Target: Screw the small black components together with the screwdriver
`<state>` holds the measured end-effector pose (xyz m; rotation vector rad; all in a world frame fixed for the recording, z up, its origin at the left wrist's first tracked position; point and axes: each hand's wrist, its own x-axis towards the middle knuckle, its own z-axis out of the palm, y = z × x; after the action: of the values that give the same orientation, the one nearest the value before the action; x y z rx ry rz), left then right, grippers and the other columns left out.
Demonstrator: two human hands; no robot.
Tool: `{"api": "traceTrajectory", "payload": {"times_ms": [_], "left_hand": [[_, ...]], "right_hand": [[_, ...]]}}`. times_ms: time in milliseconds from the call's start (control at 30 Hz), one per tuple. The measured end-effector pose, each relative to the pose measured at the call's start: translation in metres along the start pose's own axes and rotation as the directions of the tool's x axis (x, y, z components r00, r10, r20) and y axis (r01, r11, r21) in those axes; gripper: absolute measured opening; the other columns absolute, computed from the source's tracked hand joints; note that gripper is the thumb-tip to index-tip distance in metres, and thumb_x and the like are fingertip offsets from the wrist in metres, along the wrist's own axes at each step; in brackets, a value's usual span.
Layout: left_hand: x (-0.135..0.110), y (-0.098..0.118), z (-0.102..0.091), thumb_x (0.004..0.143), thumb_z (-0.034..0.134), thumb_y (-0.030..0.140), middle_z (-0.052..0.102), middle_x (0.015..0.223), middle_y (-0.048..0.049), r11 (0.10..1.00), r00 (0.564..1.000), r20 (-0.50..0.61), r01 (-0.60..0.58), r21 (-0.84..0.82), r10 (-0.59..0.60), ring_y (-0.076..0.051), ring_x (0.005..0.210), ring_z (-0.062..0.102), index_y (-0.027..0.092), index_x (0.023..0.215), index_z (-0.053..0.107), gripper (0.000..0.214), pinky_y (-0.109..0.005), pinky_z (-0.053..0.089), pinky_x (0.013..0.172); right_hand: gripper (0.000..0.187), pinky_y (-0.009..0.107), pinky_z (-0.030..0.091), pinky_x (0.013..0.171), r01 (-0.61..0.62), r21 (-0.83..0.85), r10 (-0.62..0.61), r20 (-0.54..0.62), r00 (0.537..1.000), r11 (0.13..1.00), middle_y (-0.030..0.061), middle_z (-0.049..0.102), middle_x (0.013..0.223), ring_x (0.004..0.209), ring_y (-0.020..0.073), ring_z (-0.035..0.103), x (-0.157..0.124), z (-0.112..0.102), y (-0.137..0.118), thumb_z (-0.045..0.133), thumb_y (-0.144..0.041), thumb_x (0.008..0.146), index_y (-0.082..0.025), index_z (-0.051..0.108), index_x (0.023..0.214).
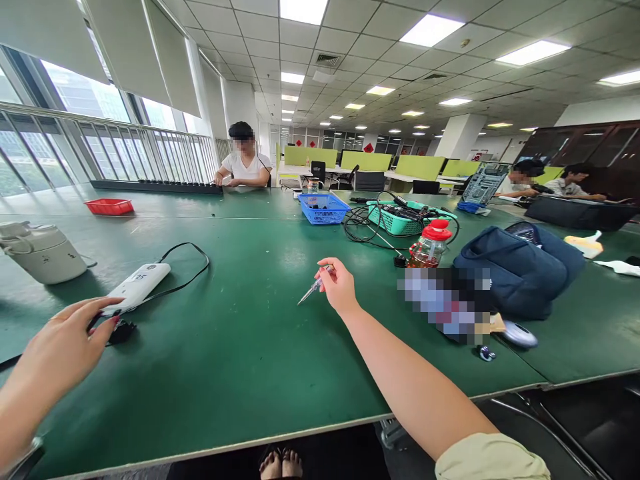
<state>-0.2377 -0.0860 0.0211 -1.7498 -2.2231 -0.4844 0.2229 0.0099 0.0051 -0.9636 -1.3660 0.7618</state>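
My right hand (337, 283) is raised above the middle of the green table (225, 387). It is closed around a small screwdriver (311, 292) with a clear handle, its thin metal shaft slanting down to the left. At the left, my left hand (70, 340) has its thumb and fingers curled together on a small black part (121, 331), whose exact kind is not clear. Just beyond those fingertips lies a white power bank (140, 283) with a lit display and a black cable (203, 263) looping from it.
A white flask (47, 253) and a red tray (110, 207) are at the left. Farther off are a blue basket (325, 212), a green basket (395, 223) with cables, a red-lidded bottle (430, 243) and a navy bag (515, 270). A person (245, 163) sits opposite.
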Motion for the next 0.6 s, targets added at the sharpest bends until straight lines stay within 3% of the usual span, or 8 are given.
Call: {"api": "traceTrajectory", "payload": {"times_ms": [100, 233, 433, 600], "left_hand": [[0.008, 0.03, -0.013, 0.093, 0.029, 0.039, 0.06, 0.137, -0.0135, 0.997, 0.99, 0.138, 0.0, 0.072, -0.01, -0.031, 0.12, 0.059, 0.017, 0.131, 0.06, 0.053, -0.043, 0.05, 0.098], [0.01, 0.038, -0.006, 0.093, 0.025, 0.031, 0.06, 0.138, -0.0183, 0.977, 0.97, 0.243, -0.068, 0.202, 0.017, -0.031, 0.114, 0.064, 0.007, 0.132, 0.06, 0.058, -0.045, 0.047, 0.103], [0.007, 0.025, 0.013, 0.092, 0.025, 0.028, 0.067, 0.126, -0.0214, 0.951, 0.981, 0.115, -0.183, 0.251, 0.158, -0.033, 0.101, 0.069, 0.002, 0.123, 0.066, 0.058, -0.048, 0.048, 0.1], [0.008, 0.026, 0.012, 0.093, 0.021, 0.03, 0.065, 0.13, -0.0224, 0.954, 0.988, 0.086, -0.146, 0.261, 0.128, -0.033, 0.107, 0.067, 0.001, 0.126, 0.064, 0.061, -0.045, 0.047, 0.101]], "right_hand": [[0.021, 0.025, 0.048, 0.05, 0.002, 0.002, -0.002, -0.003, 1.0, 1.0, -0.0012, 0.065, 0.071, 0.048, 0.0101, 0.053, 0.0, 0.0, 0.001, 0.058, -0.038, 0.082, -0.021, 0.061, 0.094], [0.02, 0.025, 0.047, 0.05, 0.012, 0.004, -0.012, -0.003, 1.0, 1.0, -0.0013, 0.065, 0.071, 0.048, 0.01, 0.053, 0.001, 0.0, 0.003, 0.058, -0.037, 0.083, -0.021, 0.061, 0.095], [0.02, 0.025, 0.049, 0.05, 0.016, -0.003, -0.016, 0.001, 1.0, 1.0, -0.0015, 0.065, 0.07, 0.048, 0.0102, 0.054, 0.002, 0.0, 0.004, 0.057, -0.037, 0.083, -0.021, 0.061, 0.095], [0.019, 0.025, 0.049, 0.051, 0.015, -0.003, -0.015, 0.002, 1.0, 1.0, -0.0012, 0.065, 0.071, 0.048, 0.0102, 0.053, 0.002, 0.0, 0.001, 0.058, -0.036, 0.083, -0.021, 0.061, 0.095]]}}
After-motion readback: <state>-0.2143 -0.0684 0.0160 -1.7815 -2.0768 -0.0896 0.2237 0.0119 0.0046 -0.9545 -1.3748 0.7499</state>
